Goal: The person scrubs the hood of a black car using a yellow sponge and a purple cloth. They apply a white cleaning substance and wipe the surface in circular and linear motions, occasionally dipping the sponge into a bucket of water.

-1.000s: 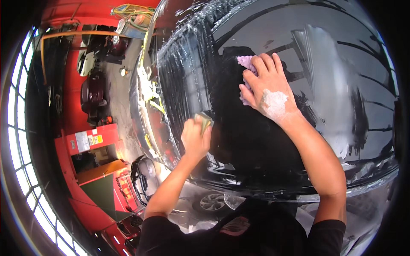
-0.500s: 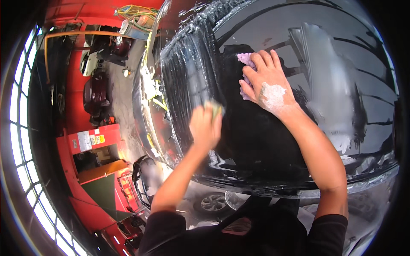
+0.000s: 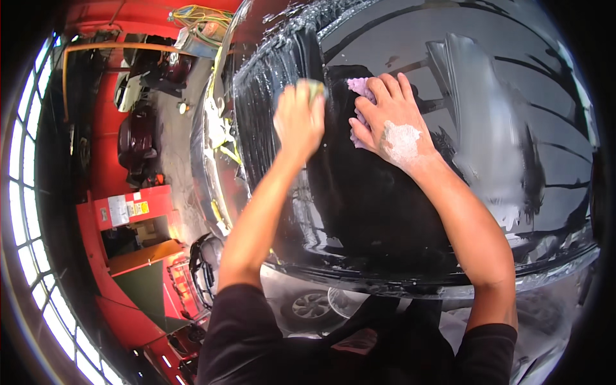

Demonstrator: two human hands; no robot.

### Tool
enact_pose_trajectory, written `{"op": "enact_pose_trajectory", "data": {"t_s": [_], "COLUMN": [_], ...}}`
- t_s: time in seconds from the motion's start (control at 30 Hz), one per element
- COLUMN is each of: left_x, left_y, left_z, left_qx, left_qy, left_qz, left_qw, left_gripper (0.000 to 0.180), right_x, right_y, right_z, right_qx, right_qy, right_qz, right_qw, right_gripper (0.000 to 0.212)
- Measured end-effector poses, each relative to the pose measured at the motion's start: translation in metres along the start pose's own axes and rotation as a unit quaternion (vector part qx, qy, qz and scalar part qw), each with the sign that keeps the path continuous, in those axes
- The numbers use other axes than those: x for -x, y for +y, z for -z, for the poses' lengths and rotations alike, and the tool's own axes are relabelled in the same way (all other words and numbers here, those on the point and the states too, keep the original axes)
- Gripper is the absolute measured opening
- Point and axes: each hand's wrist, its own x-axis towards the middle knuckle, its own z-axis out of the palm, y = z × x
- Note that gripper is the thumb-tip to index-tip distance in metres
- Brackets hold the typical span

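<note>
A black car panel (image 3: 385, 212), glossy and wet, spreads under both hands. My left hand (image 3: 299, 125) is closed round a small yellow-green pad (image 3: 316, 88), blurred by motion, over the streaky wet strip on the panel's left part. To its right, my right hand (image 3: 394, 122) presses a crumpled purple cloth (image 3: 358, 86) onto the panel, fingers bent over it. Most of the cloth is hidden under the palm. A whitish smear (image 3: 402, 142) covers the back of this hand near the wrist.
Water and pale streaks run along the panel's left and near edges. Yellow-green tape (image 3: 229, 154) hangs at its left edge. Beyond stand dark red car parts (image 3: 136, 138), a red wall unit (image 3: 125, 212) and coiled cables (image 3: 200, 16). A wheel (image 3: 311, 306) shows below the panel.
My left hand has swept away from me along the wet strip with the pad. My right hand keeps its place on the purple cloth; the whole view has shifted slightly.
</note>
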Motion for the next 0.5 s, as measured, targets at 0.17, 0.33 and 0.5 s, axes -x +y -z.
{"op": "enact_pose_trajectory", "data": {"t_s": [0.17,0.33,0.5], "left_x": [0.15,-0.057,-0.095], "left_y": [0.045,-0.017,-0.061], "left_z": [0.061,-0.008,-0.025], "left_qx": [0.052,0.045,-0.054], "left_qy": [-0.043,-0.012,0.043], "left_qz": [-0.12,-0.063,0.046], "left_qw": [0.99,0.997,0.997], "left_gripper": [0.049,0.03,0.029], "right_x": [-0.007,-0.001,-0.007], "right_y": [-0.006,-0.01,-0.017], "right_z": [0.008,0.009,0.002], "right_qx": [0.025,0.025,-0.018], "right_qy": [-0.012,0.005,0.011], "right_qz": [-0.01,-0.001,0.016], "right_qw": [1.0,1.0,1.0], "right_gripper": [0.03,0.031,0.035]}}
